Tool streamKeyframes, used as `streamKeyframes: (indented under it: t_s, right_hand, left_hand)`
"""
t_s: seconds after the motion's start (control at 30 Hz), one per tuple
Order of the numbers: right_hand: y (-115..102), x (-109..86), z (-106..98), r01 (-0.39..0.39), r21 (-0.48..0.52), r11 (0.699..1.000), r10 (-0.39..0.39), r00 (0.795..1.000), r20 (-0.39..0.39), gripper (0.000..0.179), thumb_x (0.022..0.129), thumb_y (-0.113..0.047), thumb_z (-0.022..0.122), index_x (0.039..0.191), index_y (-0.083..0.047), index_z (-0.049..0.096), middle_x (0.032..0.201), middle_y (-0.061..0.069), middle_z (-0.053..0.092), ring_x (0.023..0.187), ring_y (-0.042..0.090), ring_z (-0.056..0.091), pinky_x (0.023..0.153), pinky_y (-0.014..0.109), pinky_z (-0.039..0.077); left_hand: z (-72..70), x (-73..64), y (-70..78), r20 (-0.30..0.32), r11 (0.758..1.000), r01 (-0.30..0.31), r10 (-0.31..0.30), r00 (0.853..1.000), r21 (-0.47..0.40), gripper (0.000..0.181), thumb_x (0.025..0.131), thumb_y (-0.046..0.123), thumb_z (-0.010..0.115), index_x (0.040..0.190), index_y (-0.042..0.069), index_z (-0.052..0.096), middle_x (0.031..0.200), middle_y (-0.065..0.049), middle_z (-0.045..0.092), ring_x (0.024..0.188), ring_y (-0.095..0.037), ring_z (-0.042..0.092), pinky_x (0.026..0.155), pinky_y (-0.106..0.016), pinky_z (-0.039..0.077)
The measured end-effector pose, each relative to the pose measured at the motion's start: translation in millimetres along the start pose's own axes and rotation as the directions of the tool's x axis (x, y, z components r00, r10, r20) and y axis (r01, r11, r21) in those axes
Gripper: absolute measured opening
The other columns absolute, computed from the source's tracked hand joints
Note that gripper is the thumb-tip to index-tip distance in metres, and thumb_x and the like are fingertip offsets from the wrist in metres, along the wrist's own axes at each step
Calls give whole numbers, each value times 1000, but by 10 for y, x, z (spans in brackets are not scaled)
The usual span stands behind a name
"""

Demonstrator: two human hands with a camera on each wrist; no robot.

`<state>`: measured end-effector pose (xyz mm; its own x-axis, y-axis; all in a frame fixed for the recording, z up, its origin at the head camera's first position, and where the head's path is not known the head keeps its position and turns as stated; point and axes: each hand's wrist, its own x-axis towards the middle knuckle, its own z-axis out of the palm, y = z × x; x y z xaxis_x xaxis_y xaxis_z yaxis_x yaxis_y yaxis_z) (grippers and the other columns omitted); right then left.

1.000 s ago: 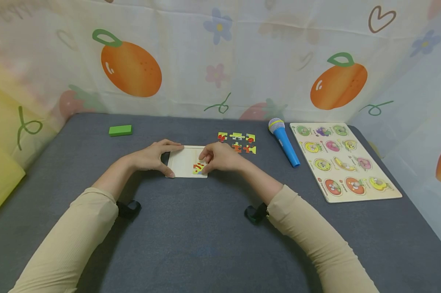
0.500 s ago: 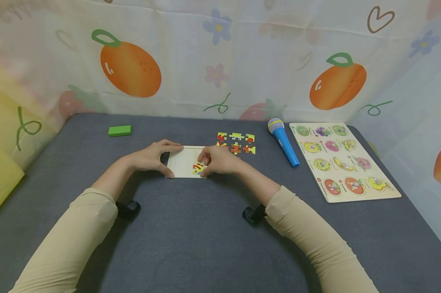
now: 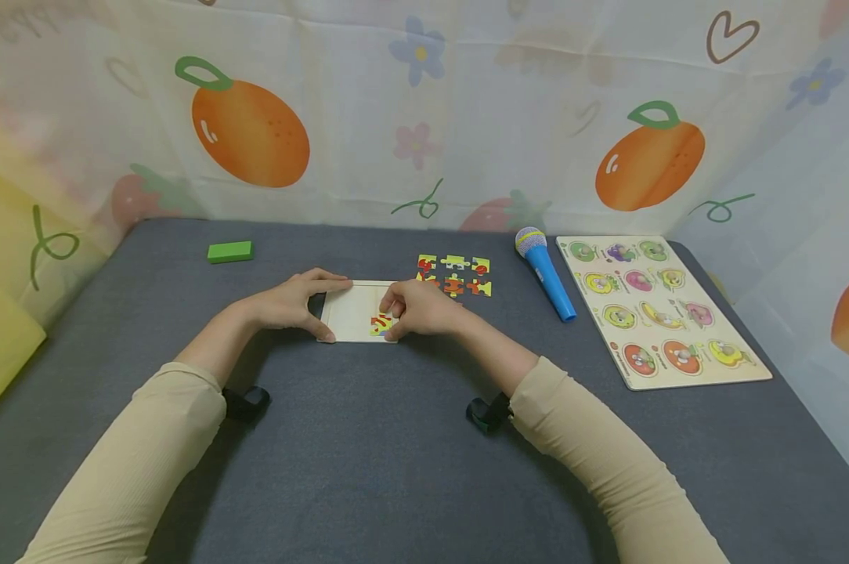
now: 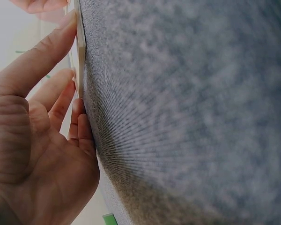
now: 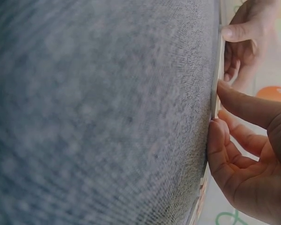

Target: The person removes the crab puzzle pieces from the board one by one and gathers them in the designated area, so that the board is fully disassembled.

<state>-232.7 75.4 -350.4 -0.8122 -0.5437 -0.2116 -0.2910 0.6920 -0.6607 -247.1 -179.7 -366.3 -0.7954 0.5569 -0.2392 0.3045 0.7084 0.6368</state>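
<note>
A pale wooden puzzle tray (image 3: pixel 350 313) lies flat on the dark tabletop. My left hand (image 3: pixel 292 304) holds it by the left side, thumb at the near corner and forefinger along the far edge; the left wrist view shows the thumb tip against the tray's rim (image 4: pixel 81 61). In the tray's near right corner lies a yellow, red and blue puzzle piece (image 3: pixel 379 324). My right hand (image 3: pixel 426 307) pinches at that piece with thumb and curled fingers, which cover its right part. In the right wrist view the other fingers bend down beside the tray.
Several loose puzzle pieces (image 3: pixel 456 265) lie in two rows behind my right hand, which hides some of them. Further right are a blue toy microphone (image 3: pixel 551 278) and a fruit peg board (image 3: pixel 667 323). A green block (image 3: pixel 230 251) sits at the back left.
My right hand has shifted slightly, uncovering more of the loose pieces behind it. The left hand and the tray stay in place.
</note>
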Motion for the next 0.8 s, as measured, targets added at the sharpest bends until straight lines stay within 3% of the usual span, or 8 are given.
streamKeyframes:
  t_s: [0.8]
  right_hand:
    - [-56, -1, 9, 10, -57, 998, -12, 1000, -29, 40, 75, -9, 85, 107, -6, 62, 94, 4, 60, 83, 16, 54, 73, 23, 43]
  left_hand:
    - [-2, -5, -1, -4, 1000, -3, 3, 1000, 0, 95, 76, 26, 84, 155, 12, 34, 159, -16, 26, 146, -44, 17, 112, -64, 26]
